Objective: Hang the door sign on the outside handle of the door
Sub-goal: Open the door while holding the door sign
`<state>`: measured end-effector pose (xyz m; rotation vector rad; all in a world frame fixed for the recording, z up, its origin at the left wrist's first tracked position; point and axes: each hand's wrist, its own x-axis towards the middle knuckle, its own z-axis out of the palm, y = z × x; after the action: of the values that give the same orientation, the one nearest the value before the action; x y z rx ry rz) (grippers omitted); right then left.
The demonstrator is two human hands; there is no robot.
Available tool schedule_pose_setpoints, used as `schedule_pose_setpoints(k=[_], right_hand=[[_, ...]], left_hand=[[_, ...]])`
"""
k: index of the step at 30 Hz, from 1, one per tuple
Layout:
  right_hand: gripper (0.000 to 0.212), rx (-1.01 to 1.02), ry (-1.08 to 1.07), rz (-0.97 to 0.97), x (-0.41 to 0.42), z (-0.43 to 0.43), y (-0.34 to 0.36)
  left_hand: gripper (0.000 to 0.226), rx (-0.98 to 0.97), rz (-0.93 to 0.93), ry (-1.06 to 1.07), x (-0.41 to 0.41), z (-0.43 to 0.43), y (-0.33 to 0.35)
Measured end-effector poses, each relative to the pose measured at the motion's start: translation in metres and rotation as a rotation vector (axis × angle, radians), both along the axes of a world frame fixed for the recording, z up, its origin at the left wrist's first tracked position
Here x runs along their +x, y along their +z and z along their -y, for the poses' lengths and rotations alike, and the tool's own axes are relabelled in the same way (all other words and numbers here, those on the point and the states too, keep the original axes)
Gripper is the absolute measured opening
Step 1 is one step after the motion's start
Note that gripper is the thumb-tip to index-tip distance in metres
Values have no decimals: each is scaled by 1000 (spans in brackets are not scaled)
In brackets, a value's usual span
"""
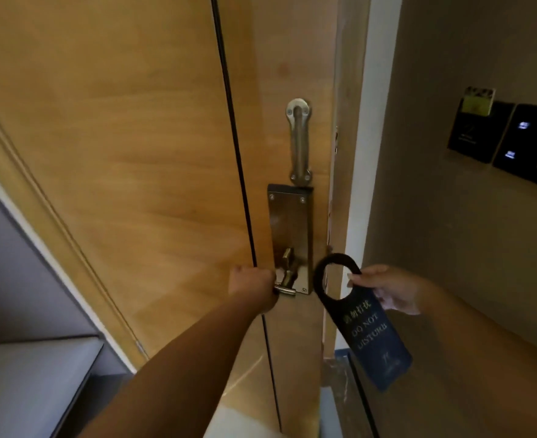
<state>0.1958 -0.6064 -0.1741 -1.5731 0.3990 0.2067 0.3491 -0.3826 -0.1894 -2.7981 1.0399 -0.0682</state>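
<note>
We are gripping the inside lever handle (284, 287) in our clenched left hand (253, 284), while our right hand (387, 290) is pinching the door sign (368, 330) just below its hook, beside the door (134, 153) edge. To do this well, we are judging that we should press the lever fully, pull the door wide, and keep the sign's hook opening facing the outside handle, which is hidden from us.
</note>
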Motion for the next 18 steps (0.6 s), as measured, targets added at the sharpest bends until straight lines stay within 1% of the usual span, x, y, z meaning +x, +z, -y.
schedule_pose_setpoints(k=[1, 2, 3, 4, 5, 6, 7, 8, 9, 11, 13, 15, 16, 18], right_hand=[[29, 48, -8, 24, -15, -9, 0], [25, 108, -18, 50, -28, -19, 1], [21, 177, -29, 74, -40, -29, 2], [18, 243, -44, 95, -50, -39, 4], [18, 303, -69, 108, -57, -48, 6], [19, 346, -101, 110, -62, -56, 9], [19, 367, -136, 110, -65, -64, 12], [19, 361, -168, 112, -66, -71, 15], [19, 333, -197, 116, -64, -79, 18], [23, 266, -226, 120, -54, -98, 24], [22, 211, -240, 159, -38, -117, 27], [18, 194, -211, 204, -19, -141, 29], [19, 187, -193, 213, -9, -153, 31], [19, 187, -143, 225, 10, -177, 32]], left_hand=[[32, -24, -34, 34, -15, -17, 1], [47, -66, -114, 55, -30, -34, 3], [59, -157, -248, 63, -44, -50, 7], [65, -305, -427, 62, -58, -68, 14], [63, -476, -624, 53, -73, -85, 21], [55, -631, -806, 44, -86, -101, 28], [49, -752, -922, 39, -99, -117, 35], [47, -851, -974, 50, -111, -132, 41], [49, -938, -986, 81, -121, -145, 46], [69, -1070, -975, 164, -133, -176, 55], [91, -1095, -1027, 204, -140, -206, 62], [93, -1082, -1045, 262, -150, -242, 67], [93, -1115, -1043, 280, -154, -261, 66], [97, -1272, -1062, 278, -160, -298, 68]])
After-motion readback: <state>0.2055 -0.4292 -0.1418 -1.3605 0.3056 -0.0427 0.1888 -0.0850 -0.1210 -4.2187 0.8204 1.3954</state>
